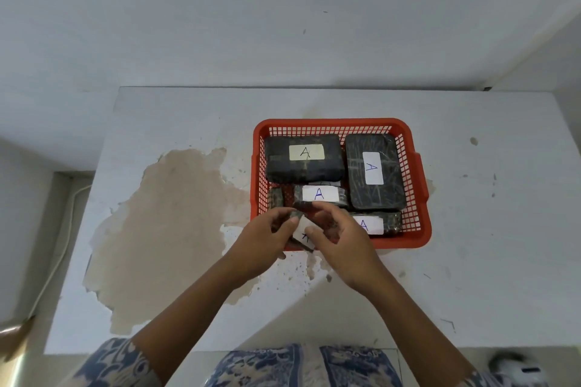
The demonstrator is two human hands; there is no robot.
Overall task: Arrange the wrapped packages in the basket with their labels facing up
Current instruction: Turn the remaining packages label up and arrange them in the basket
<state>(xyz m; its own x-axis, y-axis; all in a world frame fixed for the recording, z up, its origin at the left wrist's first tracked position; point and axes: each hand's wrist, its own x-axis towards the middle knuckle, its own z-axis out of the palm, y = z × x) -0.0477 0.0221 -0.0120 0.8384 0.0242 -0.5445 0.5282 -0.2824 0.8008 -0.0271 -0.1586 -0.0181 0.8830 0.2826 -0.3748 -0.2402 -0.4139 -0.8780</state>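
An orange mesh basket (419, 166) sits on a white table and holds several dark wrapped packages with white "A" labels facing up. A wide one (283, 163) lies at the back left, a tall one (390, 195) at the back right. A smaller package (319, 194) lies in the middle, another (391, 223) at the front right. My left hand (267, 239) and my right hand (342, 239) together hold a small wrapped package (303, 231) over the basket's front left corner. Its label shows partly between my fingers.
The table top (487, 261) has a large patch of peeled paint (173, 223) left of the basket. A white cable (63, 245) runs down the wall gap at the left. A pale object (515, 366) lies on the floor at the lower right.
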